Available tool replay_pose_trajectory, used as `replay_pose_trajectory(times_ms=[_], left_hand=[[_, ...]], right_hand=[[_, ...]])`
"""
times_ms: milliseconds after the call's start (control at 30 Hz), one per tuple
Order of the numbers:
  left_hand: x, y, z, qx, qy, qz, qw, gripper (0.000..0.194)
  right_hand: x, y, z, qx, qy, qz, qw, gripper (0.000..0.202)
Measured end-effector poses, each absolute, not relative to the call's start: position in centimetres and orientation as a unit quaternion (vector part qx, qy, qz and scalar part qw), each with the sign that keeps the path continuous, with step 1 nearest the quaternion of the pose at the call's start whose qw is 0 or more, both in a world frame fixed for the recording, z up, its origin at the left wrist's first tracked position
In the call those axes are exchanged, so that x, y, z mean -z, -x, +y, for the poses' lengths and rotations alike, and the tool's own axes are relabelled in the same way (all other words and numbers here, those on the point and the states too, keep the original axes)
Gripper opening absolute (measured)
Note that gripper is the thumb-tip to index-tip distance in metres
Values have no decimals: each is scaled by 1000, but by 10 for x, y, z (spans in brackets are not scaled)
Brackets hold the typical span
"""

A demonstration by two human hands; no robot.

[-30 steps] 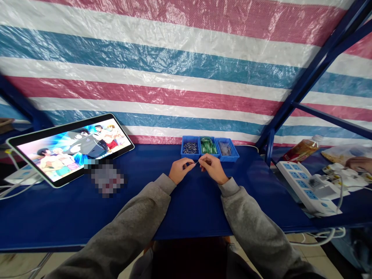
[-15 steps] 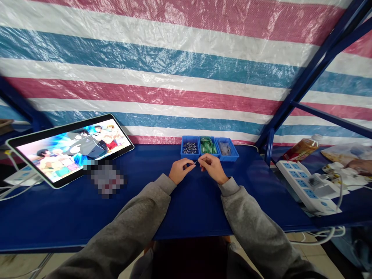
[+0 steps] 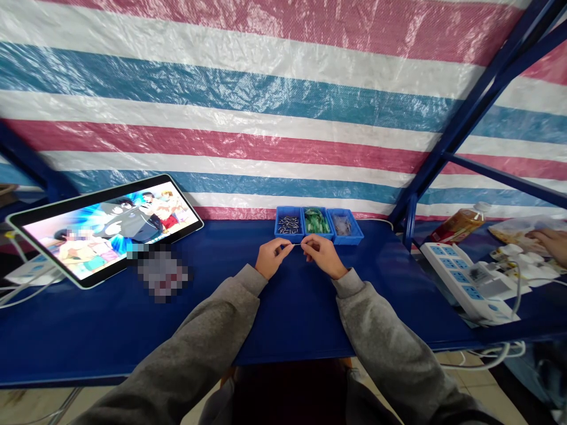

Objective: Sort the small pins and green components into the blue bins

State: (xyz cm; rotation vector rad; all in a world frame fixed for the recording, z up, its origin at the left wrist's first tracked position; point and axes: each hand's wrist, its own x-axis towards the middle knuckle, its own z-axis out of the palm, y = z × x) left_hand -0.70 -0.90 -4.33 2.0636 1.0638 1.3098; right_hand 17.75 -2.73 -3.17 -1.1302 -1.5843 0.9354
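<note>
My left hand (image 3: 269,258) and my right hand (image 3: 325,255) face each other above the table, both pinched. Between their fingertips runs a small thin light-coloured piece (image 3: 297,244), each hand at one end; it is too small to name. Just beyond the fingers stand three joined blue trays. Small metal pin-like parts lie in the left tray (image 3: 277,226), green pieces in the middle tray (image 3: 319,235), and pale translucent pieces in the right tray (image 3: 349,240).
A tablet (image 3: 110,227) showing a cartoon leans at the left of the blue table (image 3: 292,319), beside a blurred-out item (image 3: 163,274). To the right are a power strip (image 3: 465,282), white plugs, a drink bottle (image 3: 460,225) and another person's hand (image 3: 551,243) by a plastic bag.
My fingertips have come level, and the thin piece now lies straight between them. At the right, the other person's hand has shifted up towards the plastic bag.
</note>
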Motion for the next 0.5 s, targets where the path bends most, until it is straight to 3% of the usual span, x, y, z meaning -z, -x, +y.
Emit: replay_pose_trajectory(times_ms=[300,500], left_hand=[[42,8,-9,-465,-742,390,285,36],[42,7,-10,-491,-722,393,289,28]], right_hand=[[31,-177,-27,-368,450,-659,477,26],[27,-177,-29,-362,454,-661,476,32]])
